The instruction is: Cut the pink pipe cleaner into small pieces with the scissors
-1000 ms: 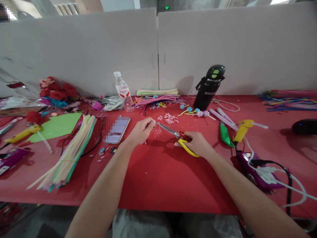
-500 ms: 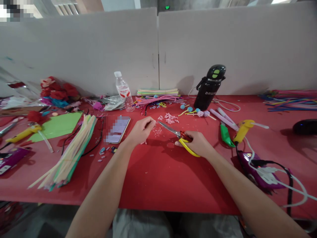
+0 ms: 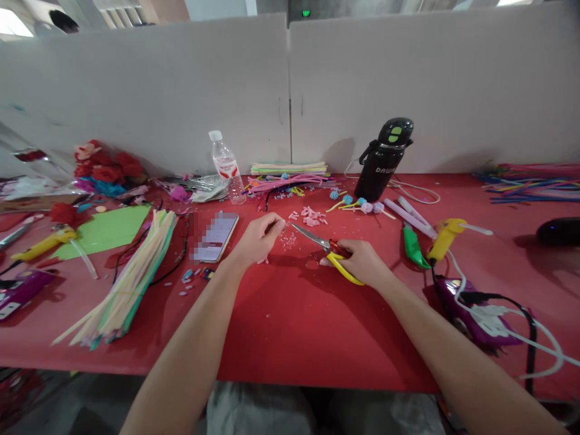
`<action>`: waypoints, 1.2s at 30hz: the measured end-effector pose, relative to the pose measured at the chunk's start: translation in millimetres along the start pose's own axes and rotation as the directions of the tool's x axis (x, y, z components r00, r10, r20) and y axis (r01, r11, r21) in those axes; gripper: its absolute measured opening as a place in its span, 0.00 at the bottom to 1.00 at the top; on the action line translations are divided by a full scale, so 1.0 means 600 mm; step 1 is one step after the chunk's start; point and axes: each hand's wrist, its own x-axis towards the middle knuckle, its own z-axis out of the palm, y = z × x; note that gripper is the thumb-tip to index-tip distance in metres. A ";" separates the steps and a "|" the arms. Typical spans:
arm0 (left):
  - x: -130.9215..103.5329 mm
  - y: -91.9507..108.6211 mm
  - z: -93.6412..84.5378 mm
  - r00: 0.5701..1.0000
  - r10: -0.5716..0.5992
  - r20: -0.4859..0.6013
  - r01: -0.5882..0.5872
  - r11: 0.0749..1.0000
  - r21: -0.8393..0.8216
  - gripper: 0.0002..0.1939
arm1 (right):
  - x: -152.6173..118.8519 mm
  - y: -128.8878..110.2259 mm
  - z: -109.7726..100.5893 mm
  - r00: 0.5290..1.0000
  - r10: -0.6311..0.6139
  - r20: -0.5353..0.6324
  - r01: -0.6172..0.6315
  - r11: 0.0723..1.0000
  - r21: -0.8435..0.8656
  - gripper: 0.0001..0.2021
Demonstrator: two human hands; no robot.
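Observation:
My right hand point(image 3: 360, 261) grips a pair of scissors point(image 3: 317, 240) with red and yellow handles. The blades point left toward my left hand point(image 3: 263, 234), whose thumb and fingertips are pinched together. Whatever lies in that pinch is too small to make out. Between the hands, tiny pale clippings point(image 3: 289, 241) are scattered on the red tabletop point(image 3: 290, 326). Just beyond them sits a small heap of short pink pieces point(image 3: 312, 216). A few more pink bits point(image 3: 263, 260) lie beneath my left hand.
Left of my forearm are a phone point(image 3: 217, 238) and a bundle of pale pipe cleaners point(image 3: 131, 284). A plastic bottle point(image 3: 228, 169) and a black flask point(image 3: 384, 163) stand near the partition. Rightward lie a yellow glue gun point(image 3: 446, 238) and a purple power strip point(image 3: 475, 317) with cables.
Both hands stay almost in place. The scissor blades and handles have drawn very slightly closer together.

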 end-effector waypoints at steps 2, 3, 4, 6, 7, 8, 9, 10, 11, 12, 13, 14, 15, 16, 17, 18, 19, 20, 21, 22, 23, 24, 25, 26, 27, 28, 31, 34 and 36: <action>0.002 0.000 -0.001 0.999 0.043 -0.025 -0.042 0.998 0.039 0.14 | -0.001 -0.001 0.000 1.000 0.008 -0.010 -0.008 1.000 0.003 0.27; 0.003 0.000 -0.001 0.998 0.058 -0.034 -0.056 0.997 0.054 0.14 | -0.001 -0.002 -0.001 1.000 0.011 -0.012 -0.011 1.000 0.005 0.26; 0.004 0.000 -0.002 0.997 0.067 -0.042 -0.065 0.996 0.065 0.14 | -0.002 -0.003 -0.001 1.000 0.013 -0.010 -0.013 1.000 0.009 0.26; 0.004 0.001 -0.002 0.996 0.076 -0.049 -0.072 0.994 0.082 0.14 | -0.003 -0.004 -0.002 1.000 0.019 -0.001 -0.019 1.000 0.016 0.26; 0.004 0.002 -0.002 0.996 0.079 -0.052 -0.074 0.993 0.089 0.14 | -0.003 -0.005 -0.002 1.000 0.023 0.007 -0.023 1.000 0.018 0.26; 0.004 0.002 -0.002 0.995 0.079 -0.053 -0.074 0.993 0.093 0.15 | -0.003 -0.005 -0.002 1.000 0.027 0.011 -0.027 0.999 0.019 0.26; 0.003 0.003 -0.002 0.996 0.077 -0.052 -0.072 0.993 0.095 0.15 | -0.003 -0.004 -0.001 0.999 0.029 0.014 -0.030 0.999 0.020 0.26; 0.002 0.004 -0.002 0.996 0.073 -0.047 -0.068 0.993 0.094 0.15 | -0.003 -0.004 -0.001 0.999 0.029 0.016 -0.029 0.999 0.020 0.26; 0.001 0.005 -0.002 0.997 0.066 -0.041 -0.062 0.994 0.090 0.16 | -0.003 -0.003 -0.001 1.000 0.026 0.017 -0.026 0.999 0.020 0.26; 0.000 0.006 -0.001 0.998 0.055 -0.034 -0.052 0.995 0.083 0.16 | -0.003 -0.002 0.000 1.000 0.022 0.018 -0.022 1.000 0.019 0.25; -0.001 0.007 -0.001 0.999 0.042 -0.027 -0.040 0.997 0.073 0.16 | -0.003 -0.001 0.000 1.000 0.018 0.017 -0.018 1.000 0.017 0.25; -0.002 0.007 0.000 0.999 0.028 -0.020 -0.027 0.998 0.061 0.16 | -0.003 -0.001 0.000 1.000 0.015 0.015 -0.015 1.000 0.014 0.25; -0.003 0.007 0.000 1.000 0.016 -0.019 -0.015 0.999 0.049 0.16 | -0.002 -0.001 -0.001 1.000 0.012 0.017 -0.013 1.000 0.010 0.25; -0.004 0.007 0.000 1.000 0.005 -0.017 -0.004 0.999 0.039 0.16 | -0.002 -0.001 -0.001 1.000 0.011 0.017 -0.011 1.000 0.007 0.25; -0.004 0.007 0.000 1.000 -0.003 -0.016 0.003 0.999 0.032 0.16 | -0.002 -0.001 -0.001 1.000 0.010 0.019 -0.010 1.000 0.005 0.25; -0.004 0.007 0.000 1.000 -0.006 -0.016 0.007 1.000 0.028 0.16 | -0.002 -0.001 -0.001 1.000 0.008 0.018 -0.008 1.000 0.004 0.25; -0.004 0.006 0.000 1.000 -0.005 -0.015 0.006 1.000 0.028 0.16 | -0.002 0.000 -0.001 1.000 0.005 0.018 -0.005 1.000 0.003 0.25; -0.004 0.006 -0.001 1.000 -0.003 -0.015 0.003 1.000 0.028 0.16 | -0.002 0.000 -0.001 1.000 0.002 0.015 -0.002 1.000 0.003 0.25; -0.004 0.005 -0.001 1.000 -0.001 -0.016 0.002 1.000 0.028 0.15 | -0.001 0.001 0.000 1.000 0.000 0.012 0.000 1.000 0.003 0.26; -0.003 0.005 -0.001 1.000 0.004 -0.016 -0.003 1.000 0.030 0.15 | -0.001 0.002 0.000 1.000 0.000 0.008 0.000 1.000 0.003 0.26; -0.002 0.005 -0.001 1.000 0.015 -0.021 -0.015 0.999 0.039 0.15 | 0.000 0.003 0.000 1.000 0.000 0.008 0.000 1.000 0.003 0.26; -0.002 0.005 -0.002 0.999 0.036 -0.028 -0.035 0.998 0.053 0.15 | 0.000 0.003 0.000 1.000 0.002 0.007 -0.003 1.000 0.003 0.27; -0.001 0.005 -0.002 0.997 0.063 -0.036 -0.060 0.996 0.072 0.14 | 0.000 0.003 0.000 1.000 0.008 0.006 -0.008 1.000 0.002 0.27; 0.000 0.006 -0.003 0.995 0.092 -0.049 -0.087 0.992 0.092 0.14 | 0.000 0.002 0.000 1.000 0.014 0.002 -0.014 1.000 0.001 0.27; 0.001 0.006 -0.004 0.991 0.117 -0.058 -0.110 0.988 0.110 0.13 | 0.000 0.001 -0.001 1.000 0.021 -0.004 -0.021 1.000 -0.001 0.27; 0.002 0.006 -0.004 0.989 0.134 -0.065 -0.125 0.985 0.122 0.13 | 0.000 0.000 -0.002 1.000 0.026 -0.008 -0.026 1.000 -0.003 0.26; 0.003 0.006 -0.006 0.988 0.143 -0.066 -0.134 0.983 0.127 0.13 | -0.002 -0.003 -0.005 1.000 0.028 -0.004 -0.028 1.000 -0.004 0.26; 0.003 0.006 -0.006 0.988 0.142 -0.065 -0.133 0.983 0.130 0.13 | -0.003 -0.003 -0.006 0.999 0.025 0.023 -0.025 1.000 0.003 0.25; 0.002 0.005 -0.006 0.989 0.137 -0.063 -0.128 0.983 0.135 0.13 | -0.003 -0.002 -0.005 0.999 0.028 0.036 -0.029 1.000 0.007 0.25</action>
